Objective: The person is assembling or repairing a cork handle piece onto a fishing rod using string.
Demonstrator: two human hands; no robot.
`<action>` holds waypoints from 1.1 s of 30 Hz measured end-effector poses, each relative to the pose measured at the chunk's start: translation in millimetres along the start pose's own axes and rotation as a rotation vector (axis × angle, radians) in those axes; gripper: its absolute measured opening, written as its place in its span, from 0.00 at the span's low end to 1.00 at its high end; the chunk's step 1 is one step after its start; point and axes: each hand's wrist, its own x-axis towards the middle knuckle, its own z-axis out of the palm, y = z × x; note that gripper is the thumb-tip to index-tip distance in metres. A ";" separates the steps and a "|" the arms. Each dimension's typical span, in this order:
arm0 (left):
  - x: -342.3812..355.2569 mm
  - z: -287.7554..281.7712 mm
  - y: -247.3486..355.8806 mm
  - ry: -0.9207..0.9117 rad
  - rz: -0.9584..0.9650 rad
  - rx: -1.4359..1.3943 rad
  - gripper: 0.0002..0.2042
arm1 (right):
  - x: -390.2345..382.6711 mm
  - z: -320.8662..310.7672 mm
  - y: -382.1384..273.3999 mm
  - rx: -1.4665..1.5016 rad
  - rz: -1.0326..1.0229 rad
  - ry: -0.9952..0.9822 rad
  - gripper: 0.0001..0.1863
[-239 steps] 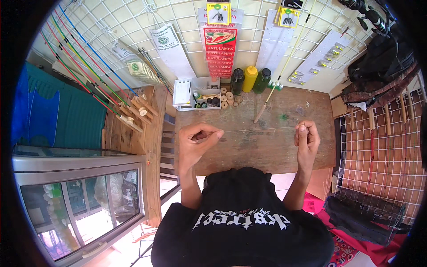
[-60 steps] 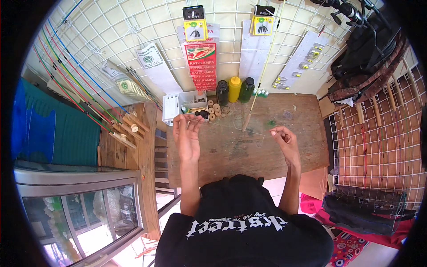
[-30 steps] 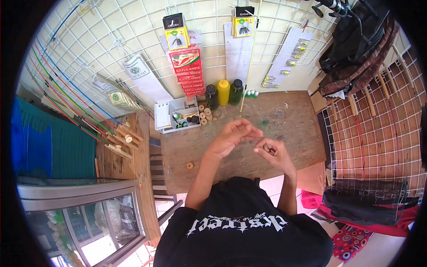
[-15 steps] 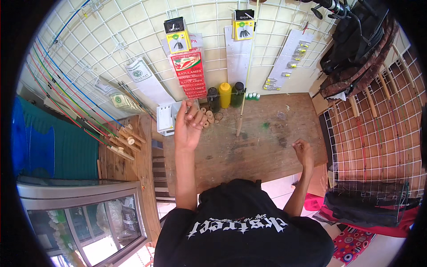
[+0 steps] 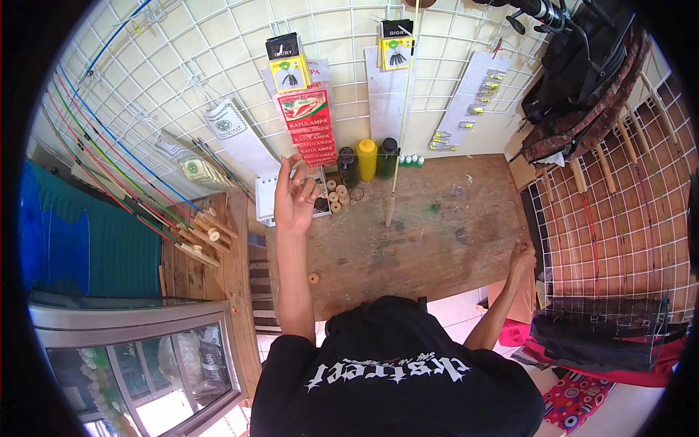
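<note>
My left hand (image 5: 295, 195) is raised over the left part of the wooden table, its fingers curled and partly closed; anything pinched in them is too fine to make out. Close beside it are a white box (image 5: 266, 201) and several small round discs with centre holes (image 5: 342, 191). At the table's right edge my right hand (image 5: 522, 257) is closed, and what it holds, if anything, cannot be seen. Between the hands a thin fishing rod (image 5: 400, 138) stands upright, its pale handle (image 5: 390, 210) low over the table. Neither hand touches the rod.
Behind the table (image 5: 437, 247) stand dark bottles (image 5: 348, 167), a yellow bottle (image 5: 366, 160) and small green-white bottles (image 5: 412, 161). Packaged tackle (image 5: 291, 73) hangs on the wire grid. Rods with wooden handles (image 5: 207, 226) lean at left. One loose disc (image 5: 314, 278) lies near my left forearm.
My left hand has shifted slightly left, and a loose disc now shows beside the forearm. My right hand has moved right and a little nearer to me, its fingers more closed.
</note>
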 end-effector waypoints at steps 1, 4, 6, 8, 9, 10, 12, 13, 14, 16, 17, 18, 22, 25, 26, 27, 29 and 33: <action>2.3 -1.4 -0.2 0.032 -0.005 0.022 0.13 | 2.6 -1.0 3.2 -0.010 0.054 0.022 0.13; 9.7 -9.6 -1.1 0.092 -0.015 0.068 0.14 | 6.5 -6.0 6.4 -0.037 0.148 0.058 0.15; 14.0 -15.5 -1.6 0.122 -0.019 0.092 0.15 | 9.8 -9.8 5.7 -0.051 0.187 0.071 0.16; 17.6 -18.6 -2.6 0.204 -0.025 0.165 0.16 | 12.9 -13.6 8.2 -0.051 0.224 0.132 0.15; 18.9 -19.6 -2.3 0.203 -0.026 0.166 0.16 | 13.9 -15.4 8.0 -0.051 0.226 0.132 0.15; 19.8 -19.9 -1.8 0.194 -0.025 0.231 0.17 | 15.0 -19.4 4.3 -0.075 0.234 0.159 0.15; 21.4 -22.1 0.5 0.183 -0.023 0.297 0.19 | 15.3 -24.7 1.4 -0.097 0.244 0.186 0.15; 22.4 -25.8 2.7 0.138 -0.035 0.288 0.19 | 14.7 -26.5 0.4 -0.085 0.248 0.197 0.16; 23.5 -28.9 3.7 0.092 -0.047 0.280 0.20 | 14.2 -27.1 -0.1 -0.072 0.252 0.209 0.16; 26.0 -33.4 2.1 0.080 -0.057 0.277 0.20 | 16.1 -25.6 3.8 -0.057 0.281 0.214 0.15; 26.4 -35.2 1.2 0.067 -0.067 0.273 0.21 | 16.4 -25.1 5.7 -0.042 0.311 0.221 0.14; 26.0 -37.3 0.6 0.067 -0.068 0.274 0.21 | 15.3 -24.4 6.7 -0.042 0.312 0.220 0.14; 21.0 -38.0 1.0 -0.093 0.008 0.282 0.26 | 6.9 -29.8 -8.2 -0.045 0.344 0.240 0.13; 17.7 -31.5 -5.1 -0.092 0.039 0.315 0.29 | 11.8 -11.5 6.3 -0.008 0.321 0.222 0.13; 19.1 -29.1 -10.5 -0.039 0.053 0.397 0.31 | 15.9 3.0 21.4 0.028 0.269 0.215 0.12; 20.4 -27.6 -15.0 -0.042 0.039 0.397 0.31 | 20.0 22.4 40.5 0.019 0.280 0.217 0.12; 16.9 -26.8 -23.0 -0.114 0.022 0.552 0.31 | 24.1 48.9 59.5 0.691 0.102 -0.047 0.14; -9.5 -40.5 -39.7 -0.086 -0.027 0.701 0.31 | 10.7 21.9 -21.1 0.977 0.182 -0.584 0.15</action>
